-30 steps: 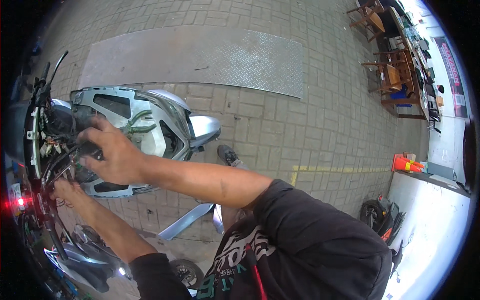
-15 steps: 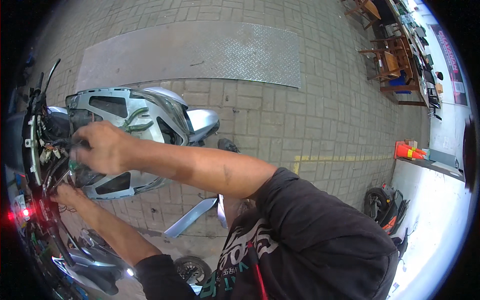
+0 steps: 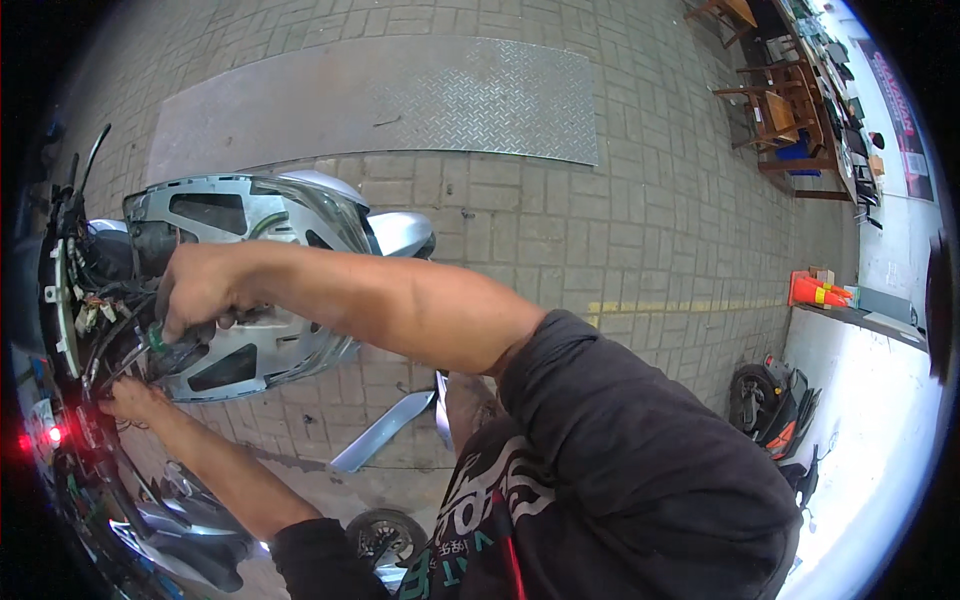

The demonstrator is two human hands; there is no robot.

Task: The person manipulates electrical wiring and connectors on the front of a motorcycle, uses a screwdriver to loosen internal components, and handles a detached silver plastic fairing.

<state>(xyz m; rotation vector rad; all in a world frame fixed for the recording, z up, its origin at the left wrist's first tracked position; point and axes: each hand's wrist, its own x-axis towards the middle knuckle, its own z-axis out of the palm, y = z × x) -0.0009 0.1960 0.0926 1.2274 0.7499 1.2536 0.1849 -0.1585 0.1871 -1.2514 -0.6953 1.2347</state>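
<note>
My right hand [image 3: 195, 290] is closed, fingers pointing down, over the green handle of what looks like a screwdriver [image 3: 155, 338]. A thin metal shaft runs from the handle toward my left hand. My left hand [image 3: 135, 400] reaches in among the wires at the scooter's handlebar, its fingertips partly hidden. Both hands are at the front of a stripped scooter, where wiring and pale connectors [image 3: 95, 312] are exposed. Beneath my right forearm sits a silver-grey body panel [image 3: 270, 215] with dark cutouts.
A metal plate [image 3: 300, 105] lies on the paving beyond the scooter. A loose silver panel strip [image 3: 385, 430] rests on the ground near my body. Another scooter [image 3: 180, 540] stands at lower left. Wooden chairs [image 3: 775, 115], orange cones [image 3: 820, 290] and a parked scooter [image 3: 775, 410] are at the right.
My right hand, blurred by motion before, is now sharper and slightly to the right, with its fingers turned down. My left hand stays in nearly the same place.
</note>
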